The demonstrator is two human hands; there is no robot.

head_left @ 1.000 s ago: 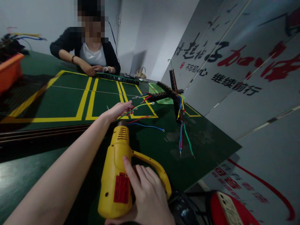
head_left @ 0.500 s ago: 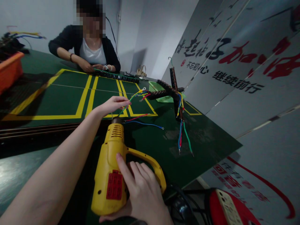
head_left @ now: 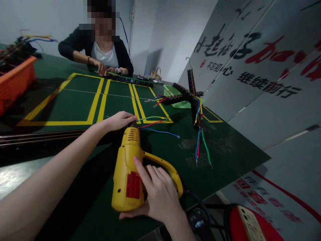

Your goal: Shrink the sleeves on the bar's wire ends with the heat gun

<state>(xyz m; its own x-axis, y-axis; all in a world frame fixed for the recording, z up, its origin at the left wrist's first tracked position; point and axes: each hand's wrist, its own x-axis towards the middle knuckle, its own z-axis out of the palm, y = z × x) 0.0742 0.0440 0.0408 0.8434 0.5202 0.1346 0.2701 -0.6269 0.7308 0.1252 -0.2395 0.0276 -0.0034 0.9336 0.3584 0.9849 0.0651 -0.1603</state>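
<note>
My right hand (head_left: 160, 192) is wrapped round the body of a yellow heat gun (head_left: 127, 167), its index finger lying along the casing. The gun points away from me, and its metal nozzle is partly hidden beside my left hand (head_left: 121, 120). That hand has its fingers together on the near end of a green-and-yellow wire (head_left: 151, 117); the exact pinch is hidden. A red wire (head_left: 151, 124) and a blue wire (head_left: 160, 131) with a ring terminal lie just below it. Long dark strips (head_left: 42, 139) run under my left forearm.
Dark strips with coloured wires (head_left: 193, 97) lie crossed on the green table, partly over a light green tray (head_left: 168, 90). An orange bin (head_left: 17, 83) stands at left. Across the table a co-worker (head_left: 102, 53) handles a long strip (head_left: 132, 80). A red stool (head_left: 250, 224) is at lower right.
My left hand has lowered with the green-and-yellow wire, which now lies flatter beside the red one. The heat gun stays in my right hand. The whole view has shifted slightly.
</note>
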